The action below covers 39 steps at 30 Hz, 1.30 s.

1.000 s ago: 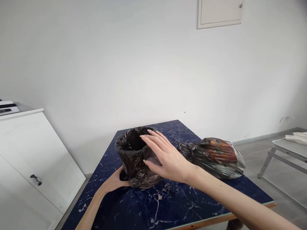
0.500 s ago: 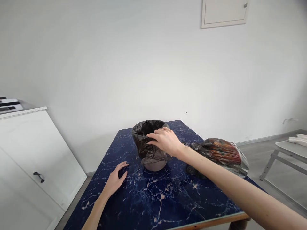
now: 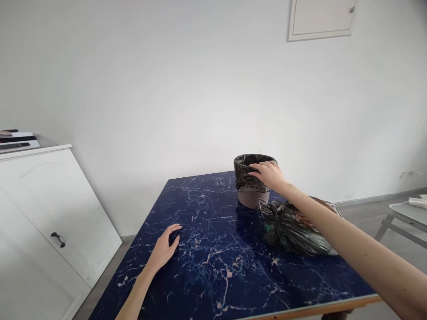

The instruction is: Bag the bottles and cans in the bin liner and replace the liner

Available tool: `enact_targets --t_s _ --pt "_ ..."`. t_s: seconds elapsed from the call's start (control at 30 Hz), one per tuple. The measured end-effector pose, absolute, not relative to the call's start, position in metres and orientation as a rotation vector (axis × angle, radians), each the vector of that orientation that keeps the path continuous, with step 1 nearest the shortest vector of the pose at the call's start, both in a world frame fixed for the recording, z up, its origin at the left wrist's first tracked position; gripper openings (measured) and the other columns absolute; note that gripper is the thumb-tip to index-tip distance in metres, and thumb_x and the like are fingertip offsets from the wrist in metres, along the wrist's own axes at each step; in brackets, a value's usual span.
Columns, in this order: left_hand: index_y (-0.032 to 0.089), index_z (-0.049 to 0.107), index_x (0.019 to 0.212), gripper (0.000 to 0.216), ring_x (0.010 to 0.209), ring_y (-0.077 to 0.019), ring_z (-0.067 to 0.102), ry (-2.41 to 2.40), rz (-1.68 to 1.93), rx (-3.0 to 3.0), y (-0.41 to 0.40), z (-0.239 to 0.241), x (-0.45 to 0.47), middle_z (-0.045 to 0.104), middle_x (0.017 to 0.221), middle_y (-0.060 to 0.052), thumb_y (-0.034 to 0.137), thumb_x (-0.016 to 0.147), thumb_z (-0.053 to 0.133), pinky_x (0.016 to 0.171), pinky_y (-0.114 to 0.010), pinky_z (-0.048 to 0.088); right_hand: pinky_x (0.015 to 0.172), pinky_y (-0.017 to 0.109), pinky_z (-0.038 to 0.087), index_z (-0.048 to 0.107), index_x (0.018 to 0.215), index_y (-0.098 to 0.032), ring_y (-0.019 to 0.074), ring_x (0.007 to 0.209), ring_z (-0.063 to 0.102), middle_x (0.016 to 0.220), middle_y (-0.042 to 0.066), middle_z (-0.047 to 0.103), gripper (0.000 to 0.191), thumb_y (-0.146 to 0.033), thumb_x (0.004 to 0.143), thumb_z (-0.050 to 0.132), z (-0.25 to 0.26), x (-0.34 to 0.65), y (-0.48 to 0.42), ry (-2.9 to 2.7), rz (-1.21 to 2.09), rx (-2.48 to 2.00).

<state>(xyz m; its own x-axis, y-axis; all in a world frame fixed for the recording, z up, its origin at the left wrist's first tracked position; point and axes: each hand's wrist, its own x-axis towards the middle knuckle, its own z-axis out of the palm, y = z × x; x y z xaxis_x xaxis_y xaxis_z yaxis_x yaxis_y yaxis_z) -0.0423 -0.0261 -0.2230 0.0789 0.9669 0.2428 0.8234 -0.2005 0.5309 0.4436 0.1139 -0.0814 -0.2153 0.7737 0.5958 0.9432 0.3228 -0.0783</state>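
Observation:
At the far right part of the table stands a small greyish-brown trash bin (image 3: 252, 199), upright. A black trash bag (image 3: 245, 178) lines it and is folded down over its rim. My right hand (image 3: 269, 174) grips the near right side of that lined rim, fingers over the edge. My left hand (image 3: 164, 245) rests on the tabletop at the left, thumb and fingers apart, holding nothing. Beneath my right forearm lies a filled, tied black trash bag (image 3: 293, 231), with reddish-brown contents showing through; the forearm hides part of it.
The blue marble-patterned table (image 3: 200, 213) reaches back to a white wall (image 3: 173, 89). A white cabinet (image 3: 56, 200) stands on the left, with a white and black object (image 3: 20, 141) on top. On the right is a grey folding stand (image 3: 407, 218).
My right hand has moved the lined bin from the table's middle toward the back right, beside the filled bag. My left hand stays nearly in place.

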Motion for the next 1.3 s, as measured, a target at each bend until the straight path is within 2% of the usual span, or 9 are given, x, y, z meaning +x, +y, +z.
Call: enact_targets --t_s 0.1,0.2,0.27,0.37,0.57,0.77,0.9,1.07,1.3 --pt "0.029 0.052 0.147 0.049 0.146 -0.0313 0.058 1.795 0.825 2.108 -0.026 -0.224 -0.042 0.066 0.151 -0.008 0.052 0.104 0.046 0.124 -0.055 0.043 0.12 0.061 0.035 0.061 0.151 -0.018 0.0433 0.145 0.049 0.146 0.023 0.063 0.052 -0.039 0.104 0.06 -0.097 0.455 0.116 -1.978 -0.459 -1.537" --pt "0.028 0.05 0.148 0.049 0.146 -0.0309 0.057 1.788 0.818 2.101 -0.026 -0.224 -0.042 0.064 0.153 -0.009 0.051 0.105 0.045 0.124 -0.055 0.043 0.116 0.074 0.035 0.019 0.173 -0.021 0.0533 0.161 0.019 0.175 0.031 0.017 0.1 -0.04 0.094 0.076 -0.12 0.463 0.112 -1.824 -0.375 -1.64" --pt "0.027 0.05 0.148 0.049 0.147 -0.0307 0.057 1.788 0.815 2.1 -0.027 -0.225 -0.042 0.063 0.154 -0.01 0.05 0.106 0.044 0.125 -0.055 0.042 0.11 0.076 0.042 -0.01 0.173 -0.025 0.0572 0.16 0.018 0.176 0.035 -0.004 0.13 -0.037 0.086 0.086 -0.136 0.47 0.109 -1.759 -0.241 -1.721" --pt "0.026 0.051 0.148 0.049 0.146 -0.0298 0.058 1.796 0.825 2.115 -0.026 -0.228 -0.043 0.065 0.152 -0.01 0.049 0.105 0.045 0.124 -0.054 0.043 0.11 0.072 0.046 -0.023 0.17 -0.025 0.0588 0.155 0.032 0.174 0.038 -0.01 0.143 -0.034 0.082 0.09 -0.15 0.482 0.102 -1.747 -0.1 -1.803" --pt "0.027 0.057 0.146 0.048 0.146 -0.0294 0.058 1.828 0.823 2.147 -0.026 -0.228 -0.041 0.064 0.153 -0.008 0.048 0.104 0.047 0.123 -0.052 0.045 0.114 0.069 0.047 -0.006 0.174 -0.016 0.057 0.154 0.035 0.176 0.034 0.001 0.121 -0.051 0.092 0.076 -0.132 0.474 0.05 -1.676 -0.081 -1.666" --pt "0.025 0.054 0.153 0.057 0.149 -0.0309 0.055 1.905 0.71 2.166 -0.03 -0.228 -0.035 0.058 0.16 -0.01 0.055 0.107 0.041 0.124 -0.052 0.045 0.128 0.053 0.043 0.031 0.17 -0.031 0.0316 0.16 0.037 0.177 0.007 0.031 0.062 -0.032 0.111 0.049 -0.139 0.4 -0.058 -1.758 -0.219 -1.107" --pt "0.022 0.048 0.161 0.065 0.158 -0.032 0.042 1.955 0.542 2.272 -0.038 -0.232 -0.026 0.047 0.169 -0.01 0.059 0.11 0.035 0.128 -0.053 0.039 0.13 0.048 0.04 0.035 0.168 -0.033 0.026 0.162 0.033 0.176 0.005 0.032 0.058 -0.025 0.111 0.048 -0.192 0.373 -0.097 -1.968 -0.073 -0.969" --pt "0.021 0.039 0.168 0.067 0.163 -0.0307 0.031 2.045 0.408 2.447 -0.066 -0.254 -0.017 0.037 0.174 -0.008 0.057 0.112 0.031 0.134 -0.054 0.029 0.13 0.052 0.04 0.027 0.172 -0.032 0.0296 0.164 0.027 0.177 0.004 0.029 0.065 -0.047 0.112 0.047 -0.26 0.366 -0.107 -2.136 0.252 -1.192" --pt "0.024 0.031 0.172 0.067 0.163 -0.0321 0.03 2.172 0.4 2.536 -0.12 -0.279 -0.001 0.031 0.176 -0.005 0.055 0.113 0.028 0.132 -0.056 0.032 0.132 0.053 0.036 0.041 0.168 -0.022 0.0308 0.163 0.028 0.176 0.006 0.029 0.067 -0.058 0.112 0.038 -0.278 0.354 -0.112 -2.113 0.326 -1.383"
